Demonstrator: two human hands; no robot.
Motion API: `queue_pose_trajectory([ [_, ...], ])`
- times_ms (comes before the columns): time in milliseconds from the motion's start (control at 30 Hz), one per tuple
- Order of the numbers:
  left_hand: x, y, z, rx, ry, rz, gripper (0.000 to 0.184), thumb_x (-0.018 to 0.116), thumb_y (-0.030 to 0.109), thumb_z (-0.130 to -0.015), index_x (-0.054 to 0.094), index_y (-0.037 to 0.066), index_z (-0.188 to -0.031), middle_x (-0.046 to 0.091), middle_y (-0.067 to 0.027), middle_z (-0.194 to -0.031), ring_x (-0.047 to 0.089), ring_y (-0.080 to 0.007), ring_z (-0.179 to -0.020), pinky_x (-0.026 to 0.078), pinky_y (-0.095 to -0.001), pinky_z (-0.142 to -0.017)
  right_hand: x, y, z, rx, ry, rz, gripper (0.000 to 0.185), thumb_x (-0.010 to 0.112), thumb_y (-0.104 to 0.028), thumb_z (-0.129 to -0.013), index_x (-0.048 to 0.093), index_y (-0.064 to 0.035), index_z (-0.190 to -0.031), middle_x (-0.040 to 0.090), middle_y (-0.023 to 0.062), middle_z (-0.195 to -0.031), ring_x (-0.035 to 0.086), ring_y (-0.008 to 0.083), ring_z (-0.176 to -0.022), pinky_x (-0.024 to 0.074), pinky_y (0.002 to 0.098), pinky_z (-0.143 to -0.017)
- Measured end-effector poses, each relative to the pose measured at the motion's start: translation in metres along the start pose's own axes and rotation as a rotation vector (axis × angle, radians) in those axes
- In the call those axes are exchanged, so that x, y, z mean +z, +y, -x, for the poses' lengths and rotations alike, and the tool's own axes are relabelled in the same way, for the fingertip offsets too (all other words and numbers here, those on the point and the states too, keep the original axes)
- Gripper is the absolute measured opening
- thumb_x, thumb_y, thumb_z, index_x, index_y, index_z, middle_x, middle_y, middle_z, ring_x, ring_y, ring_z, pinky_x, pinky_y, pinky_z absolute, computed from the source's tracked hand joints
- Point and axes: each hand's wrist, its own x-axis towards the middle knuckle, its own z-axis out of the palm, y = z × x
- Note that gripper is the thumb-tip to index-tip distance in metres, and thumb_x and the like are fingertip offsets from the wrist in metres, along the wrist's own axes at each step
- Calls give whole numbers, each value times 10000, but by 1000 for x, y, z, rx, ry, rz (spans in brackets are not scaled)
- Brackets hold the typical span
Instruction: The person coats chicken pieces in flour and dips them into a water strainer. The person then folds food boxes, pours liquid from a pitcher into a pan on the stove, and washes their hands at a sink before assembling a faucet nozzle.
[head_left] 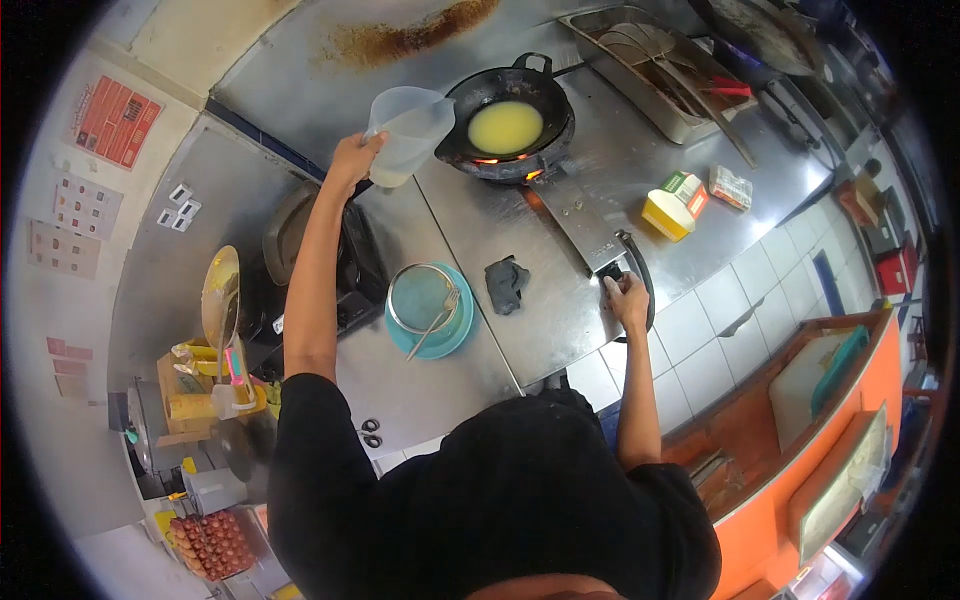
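My left hand (356,160) is closed round the handle of a translucent plastic jug (408,135), tilted with its spout beside the rim of a black wok (463,110). Yellowish liquid (506,127) lies in the bottom of the wok. Orange flame (533,175) shows at the burner under it. At the front end of the burner's metal arm (578,222), my right hand (628,298) has its fingers closed on the dark control knob (610,272). A black hose curves beside that hand.
A crumpled dark cloth (507,284) and a turquoise bowl (455,340) with a strainer and fork (436,322) are on the steel counter. Right of the burner stand a yellow carton (670,215) and a metal tray (640,85) with long-handled utensils. Egg trays (212,545) sit lower left.
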Motion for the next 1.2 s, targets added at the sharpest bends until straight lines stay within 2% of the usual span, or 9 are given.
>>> queue_pose_trajectory([
  [267,3,-4,-19,51,36,-121,382,725,323,-925,709,-44,-1028,577,-7,-690,426,-72,-491,318,-284,-437,-1,-1,0,31,-13,-30,383,782,-356,-820,697,-21,-984,729,169,-857,710,337,-818,536,421,-764],
  [367,1,1,-17,62,18,-159,405,727,324,-920,714,-58,-1054,646,-57,-738,522,-108,-541,403,-304,-487,-2,-1,1,24,-10,-20,389,782,-352,-824,703,-20,-1010,733,169,-866,713,334,-827,538,414,-771],
  [467,3,5,-16,115,70,-252,431,727,330,-914,716,-75,-1061,715,-123,-830,645,-172,-667,499,-337,-607,4,2,2,-106,78,-28,293,777,-276,-871,636,-18,-862,659,70,-654,635,159,-555,498,332,-576],
  [567,3,10,-16,56,47,-276,444,729,333,-907,717,-74,-1082,745,-162,-919,703,-225,-800,535,-362,-735,0,0,1,17,-9,-31,404,779,-356,-829,697,-6,-1014,728,174,-851,712,333,-821,535,414,-771],
  [867,0,8,-22,43,54,-359,474,711,394,-899,727,-34,-1103,744,-178,-928,715,-250,-837,532,-377,-774,0,1,1,25,-10,-45,384,784,-357,-823,684,-7,-946,717,184,-835,703,337,-794,531,422,-751],
  [967,-1,2,-29,86,85,-400,484,704,409,-898,728,-31,-1099,746,-182,-937,717,-263,-844,532,-382,-776,7,8,-1,-90,71,-19,311,775,-284,-869,614,-22,-823,689,82,-675,660,159,-548,502,327,-573],
  [1200,2,13,-18,75,94,-408,497,697,423,-891,728,-29,-1095,743,-202,-946,723,-309,-890,531,-396,-813,13,16,-5,-115,99,18,322,779,-285,-868,598,-27,-803,680,79,-658,654,161,-567,491,331,-575],
])
